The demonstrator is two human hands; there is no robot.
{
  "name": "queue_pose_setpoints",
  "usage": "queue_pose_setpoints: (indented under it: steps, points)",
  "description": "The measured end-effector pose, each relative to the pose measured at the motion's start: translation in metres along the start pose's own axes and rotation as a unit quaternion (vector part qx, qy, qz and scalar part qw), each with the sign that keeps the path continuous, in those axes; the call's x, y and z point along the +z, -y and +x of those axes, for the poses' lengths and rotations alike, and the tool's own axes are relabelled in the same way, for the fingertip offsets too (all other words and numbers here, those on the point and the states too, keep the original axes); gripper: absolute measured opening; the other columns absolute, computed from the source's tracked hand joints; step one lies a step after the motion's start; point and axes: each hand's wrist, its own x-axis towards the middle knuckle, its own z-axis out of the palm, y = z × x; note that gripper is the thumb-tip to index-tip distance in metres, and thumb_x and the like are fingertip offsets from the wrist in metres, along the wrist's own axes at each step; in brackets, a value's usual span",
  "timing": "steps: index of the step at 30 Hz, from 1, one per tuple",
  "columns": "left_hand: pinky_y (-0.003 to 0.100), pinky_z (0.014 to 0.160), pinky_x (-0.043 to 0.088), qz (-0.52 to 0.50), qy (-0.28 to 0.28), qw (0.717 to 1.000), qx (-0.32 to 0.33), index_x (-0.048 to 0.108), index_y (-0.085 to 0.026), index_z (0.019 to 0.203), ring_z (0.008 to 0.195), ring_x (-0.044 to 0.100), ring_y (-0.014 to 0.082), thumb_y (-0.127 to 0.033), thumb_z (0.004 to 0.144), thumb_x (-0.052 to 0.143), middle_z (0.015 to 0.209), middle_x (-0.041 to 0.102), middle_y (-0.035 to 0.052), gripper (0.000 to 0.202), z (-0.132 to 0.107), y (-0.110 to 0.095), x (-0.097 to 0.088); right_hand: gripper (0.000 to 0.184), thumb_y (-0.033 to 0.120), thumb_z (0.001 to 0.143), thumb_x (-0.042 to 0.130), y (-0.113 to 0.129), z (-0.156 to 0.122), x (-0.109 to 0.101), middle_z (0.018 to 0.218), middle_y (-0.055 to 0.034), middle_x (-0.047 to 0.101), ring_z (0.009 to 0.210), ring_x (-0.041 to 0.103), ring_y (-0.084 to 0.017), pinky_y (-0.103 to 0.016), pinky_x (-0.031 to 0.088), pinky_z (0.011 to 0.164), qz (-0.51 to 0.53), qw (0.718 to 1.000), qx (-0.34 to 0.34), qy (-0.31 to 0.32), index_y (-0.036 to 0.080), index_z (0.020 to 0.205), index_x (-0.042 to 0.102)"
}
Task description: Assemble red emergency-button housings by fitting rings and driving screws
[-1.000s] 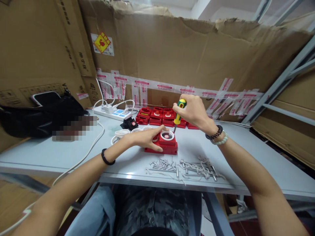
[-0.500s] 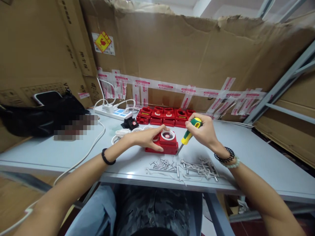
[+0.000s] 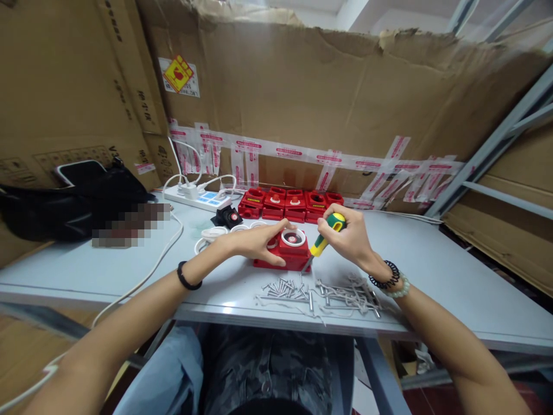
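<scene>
My right hand (image 3: 348,232) is wrapped round the green and yellow handle of a screwdriver (image 3: 322,242). Its shaft slants down to the left, and the tip is at the right front corner of a red box (image 3: 290,262). Whether the tip touches the box or a screw, I cannot tell. With thumb and fingers apart, my left hand (image 3: 262,242) grips that box from the left and above. A white ring (image 3: 293,237) with a dark centre sits on the box's top. Loose screws (image 3: 285,287) lie in a pile just in front of it.
Metal rods and pale strings (image 3: 349,295) lie right of the screws. Several red boxes (image 3: 285,203) line the back. White rings (image 3: 213,233), a black part (image 3: 228,217) and a power strip (image 3: 201,197) are to the left. A black bag (image 3: 82,199) rests farther left. Cardboard (image 3: 294,86) walls the table's rear.
My right hand has moved a little left and down with the screwdriver, bringing its tip closer in to the red box's front corner. My left hand stays on the box.
</scene>
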Motion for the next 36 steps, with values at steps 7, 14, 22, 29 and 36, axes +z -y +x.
queue_pose_setpoints:
  steps: [7,14,22,29,36]
  points:
    - [0.032,0.092,0.042,-0.008,-0.002,1.0,0.002,0.031,-0.02,0.136,0.116,0.053,0.0277,-0.049,0.071,0.07,0.136,0.05,0.0142,0.081,-0.001,0.002,0.0,0.016,0.027,0.071,0.059,0.007,0.005,-0.017,0.049,0.0051,0.045,0.046,0.038,-0.009,-0.023,0.033,0.044,0.032,0.998,0.019,-0.053,0.02,0.059,0.051]
    - [0.035,0.093,0.042,-0.008,-0.003,1.0,-0.004,0.032,-0.021,0.135,0.115,0.053,0.0287,-0.051,0.07,0.071,0.135,0.05,0.0145,0.081,-0.001,0.003,0.0,0.018,0.029,0.072,0.059,0.006,0.01,-0.028,0.048,0.0053,0.041,0.042,0.04,-0.009,-0.024,0.032,0.041,0.061,0.992,0.043,-0.102,0.02,0.059,0.051]
    - [0.032,0.096,0.04,-0.009,0.005,1.0,-0.006,0.029,-0.022,0.137,0.12,0.051,0.0276,-0.05,0.072,0.07,0.141,0.045,0.0124,0.081,-0.001,0.0,-0.001,0.018,0.028,0.072,0.059,0.003,0.01,-0.023,0.049,0.0051,0.042,0.043,0.041,-0.009,-0.024,0.033,0.041,0.084,0.991,0.056,-0.084,0.02,0.058,0.051]
    - [0.033,0.096,0.04,-0.005,0.001,1.0,-0.003,0.029,-0.021,0.137,0.121,0.05,0.0279,-0.051,0.071,0.07,0.142,0.043,0.0132,0.083,-0.002,0.001,-0.001,0.017,0.027,0.073,0.06,0.002,0.011,-0.029,0.05,0.0044,0.043,0.043,0.042,-0.01,-0.025,0.034,0.041,0.065,0.989,0.048,-0.122,0.021,0.059,0.052]
    - [0.034,0.093,0.042,0.0,0.004,1.0,-0.017,0.028,-0.021,0.138,0.118,0.052,0.0291,-0.053,0.07,0.069,0.14,0.046,0.0134,0.085,-0.002,0.0,-0.001,0.017,0.024,0.072,0.061,-0.006,0.017,-0.034,0.05,0.0046,0.043,0.043,0.041,-0.01,-0.024,0.033,0.04,0.06,0.985,0.035,-0.158,0.021,0.058,0.052]
